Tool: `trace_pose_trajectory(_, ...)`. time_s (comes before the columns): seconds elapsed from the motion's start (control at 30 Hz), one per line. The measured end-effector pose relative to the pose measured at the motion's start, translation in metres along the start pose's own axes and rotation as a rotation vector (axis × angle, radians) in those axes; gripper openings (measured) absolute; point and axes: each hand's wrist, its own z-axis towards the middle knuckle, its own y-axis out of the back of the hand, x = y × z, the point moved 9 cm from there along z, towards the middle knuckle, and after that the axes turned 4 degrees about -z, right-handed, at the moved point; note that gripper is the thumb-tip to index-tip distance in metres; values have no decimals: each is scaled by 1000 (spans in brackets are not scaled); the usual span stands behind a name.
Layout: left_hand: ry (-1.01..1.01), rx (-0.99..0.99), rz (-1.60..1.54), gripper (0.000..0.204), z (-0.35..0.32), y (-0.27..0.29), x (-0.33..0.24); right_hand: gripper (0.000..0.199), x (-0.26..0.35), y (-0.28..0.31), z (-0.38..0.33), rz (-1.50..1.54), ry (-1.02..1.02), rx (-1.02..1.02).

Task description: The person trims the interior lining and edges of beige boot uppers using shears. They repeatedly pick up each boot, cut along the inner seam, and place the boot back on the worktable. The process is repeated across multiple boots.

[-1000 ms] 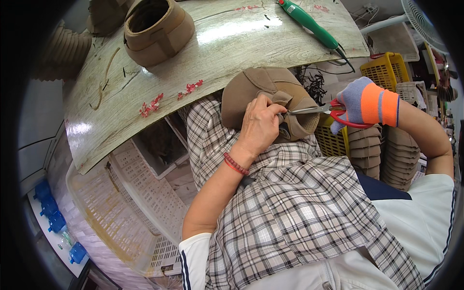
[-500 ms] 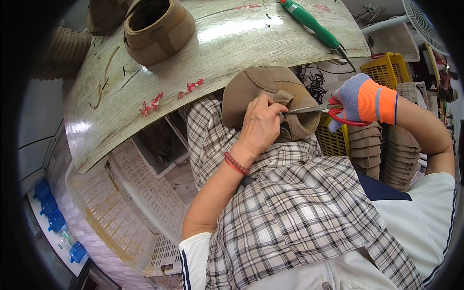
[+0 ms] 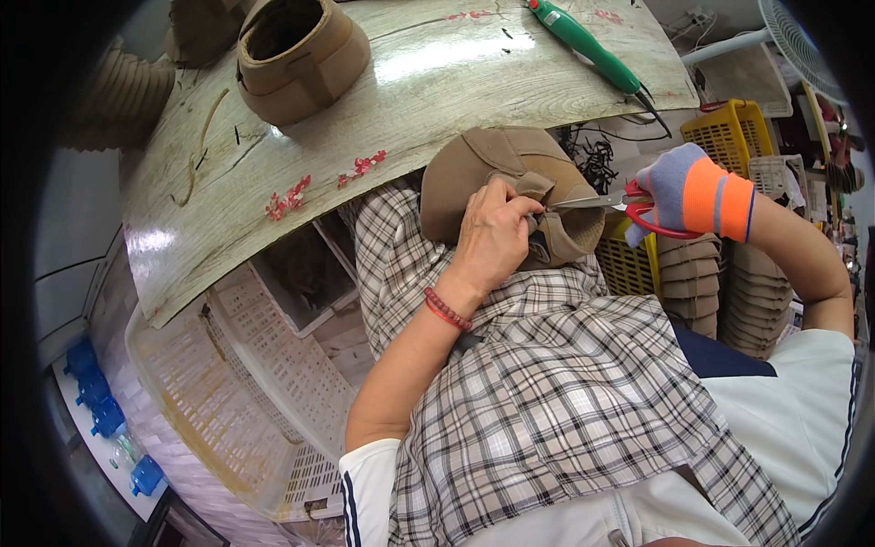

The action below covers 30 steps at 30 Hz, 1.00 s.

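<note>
A brown fabric piece, which looks like a shoe upper (image 3: 465, 178), rests on my lap against the table edge. My left hand (image 3: 492, 228), bare with red beads at the wrist, pinches a strap or edge on its near side. In my right hand (image 3: 673, 196), wearing a grey and orange glove, are red-handled scissors (image 3: 592, 201). Their blades reach over the upper's opening, with the tips close to my left fingertips. Exactly what lies at the tips is too small to make out.
On the wood-patterned table (image 3: 401, 100) stand another brown upper (image 3: 305, 73) and a green corded tool (image 3: 583, 44). Stacked brown pieces (image 3: 755, 292) and a yellow basket (image 3: 729, 128) are at right. A white plastic basket (image 3: 228, 392) sits at lower left.
My right hand and the scissors have shifted slightly right, and the blades look a little farther apart. My left hand keeps its grip on the upper.
</note>
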Motion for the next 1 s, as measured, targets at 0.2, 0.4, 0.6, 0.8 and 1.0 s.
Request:
trace_pose_trajectory(0.2,8,9,8,23,3,-2,1,83,-19,-10,-5,111,12,-160)
trace_pose_trajectory(0.4,204,67,-282,25,4,-10,30,76,-39,-32,7,369,-112,-118)
trace_pose_trajectory(0.6,310,104,-389,37,3,-8,35,73,-37,-44,7,505,-94,-185)
trace_pose_trajectory(0.8,240,36,-377,33,3,-4,27,71,-35,-52,12,521,-95,-180)
trace_pose_trajectory(1.0,240,60,-261,31,4,-1,26,66,-22,-43,2,427,-87,-146)
